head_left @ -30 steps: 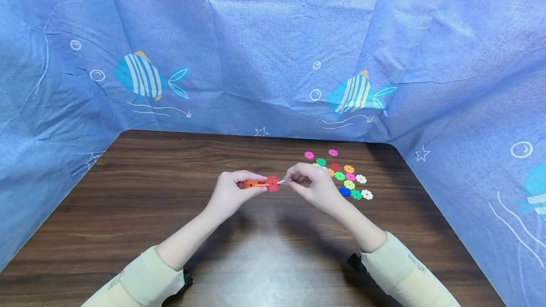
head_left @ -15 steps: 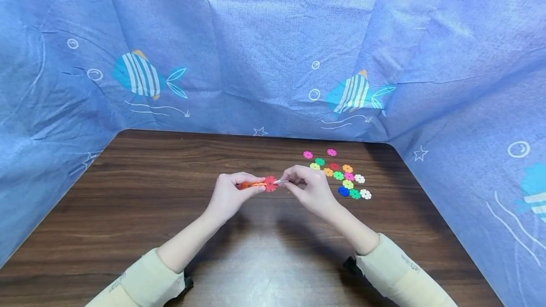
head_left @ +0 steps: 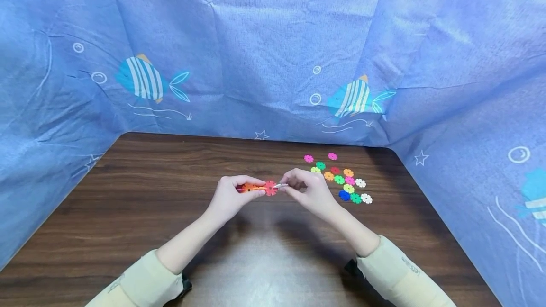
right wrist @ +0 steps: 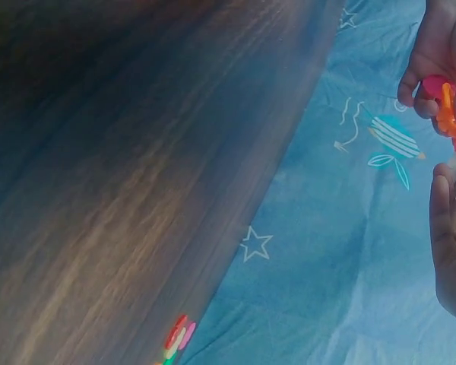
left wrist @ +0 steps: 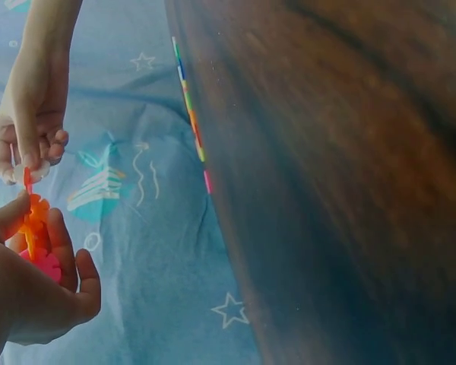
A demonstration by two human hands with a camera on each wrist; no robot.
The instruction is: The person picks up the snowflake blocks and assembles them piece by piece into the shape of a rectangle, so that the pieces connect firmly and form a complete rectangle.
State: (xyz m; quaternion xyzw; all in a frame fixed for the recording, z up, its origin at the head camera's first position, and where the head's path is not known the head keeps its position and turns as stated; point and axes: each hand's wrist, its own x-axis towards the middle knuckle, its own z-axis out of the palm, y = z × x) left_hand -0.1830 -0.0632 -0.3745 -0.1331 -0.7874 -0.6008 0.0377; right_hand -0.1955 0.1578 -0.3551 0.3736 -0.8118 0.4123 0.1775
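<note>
Above the table, my left hand (head_left: 232, 198) pinches a short chain of flower-shaped plastic discs. In the left wrist view the chain shows a pink disc (left wrist: 44, 265), orange discs (left wrist: 36, 217) and a red disc (left wrist: 28, 181) at its end. The red disc (head_left: 270, 188) sticks out past the left fingertips, face toward the head camera. A white disc (head_left: 279, 185), seen edge-on, is pinched between thumb and fingers of my right hand (head_left: 313, 193). Its edge meets the red disc's right side; how deep it sits in a slot is too small to tell.
Several loose flower discs in pink, green, yellow, orange, red, white and blue (head_left: 344, 195) lie flat on the brown wooden table (head_left: 170, 169), beyond and right of my right hand. A blue fish-print cloth (head_left: 264, 60) hangs behind and beside the table.
The right hand has moved slightly left, bringing the white disc from just beside the red disc against its edge. The left hand keeps its hold on the chain.
</note>
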